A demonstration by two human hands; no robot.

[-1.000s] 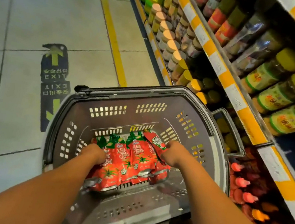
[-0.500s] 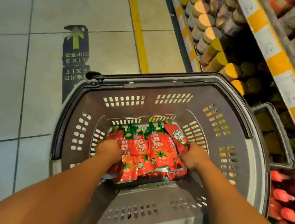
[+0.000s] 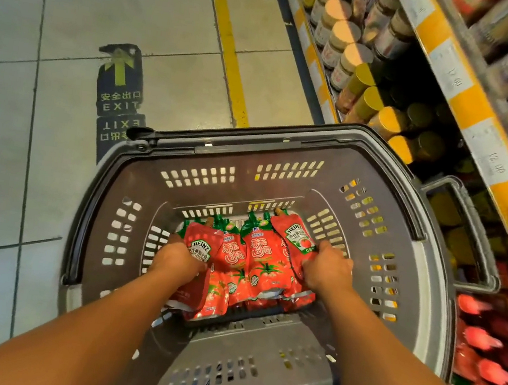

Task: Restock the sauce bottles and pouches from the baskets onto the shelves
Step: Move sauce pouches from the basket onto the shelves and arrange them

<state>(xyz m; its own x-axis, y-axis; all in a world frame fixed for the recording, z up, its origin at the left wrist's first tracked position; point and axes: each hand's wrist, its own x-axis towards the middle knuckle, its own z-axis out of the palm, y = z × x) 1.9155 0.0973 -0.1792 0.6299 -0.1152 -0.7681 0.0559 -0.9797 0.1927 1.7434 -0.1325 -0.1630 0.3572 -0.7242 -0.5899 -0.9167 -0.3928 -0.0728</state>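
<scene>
I'm looking down into the grey basket [image 3: 281, 176], which sits on the tiled floor [image 3: 58, 18] beside the shelves [image 3: 474, 102]. A row of red pouches [image 3: 261, 258] lies across the bottom of the basket, spouts pointing away from me, and both my hands are down among them.

My left hand [image 3: 178, 258] is at the left end of the row, fingers curled round a Heinz pouch [image 3: 200, 250] that overlaps its neighbours. My right hand [image 3: 326, 269] is at the right end, gripping the edge of a second Heinz pouch [image 3: 297, 237], which tilts leftward over the rest. The pouches between my two hands lie flat and side by side, touching one another; neither hand touches them as far as I can see.

On the shelves to my right stand jars [image 3: 343, 38] with tan and yellow lids, and lower down, just beside the basket's right handle [image 3: 469, 229], blurred red bottles [image 3: 485, 349]. A yellow line [image 3: 225, 41] and an exit sticker [image 3: 120, 92] mark the floor beyond the basket.
</scene>
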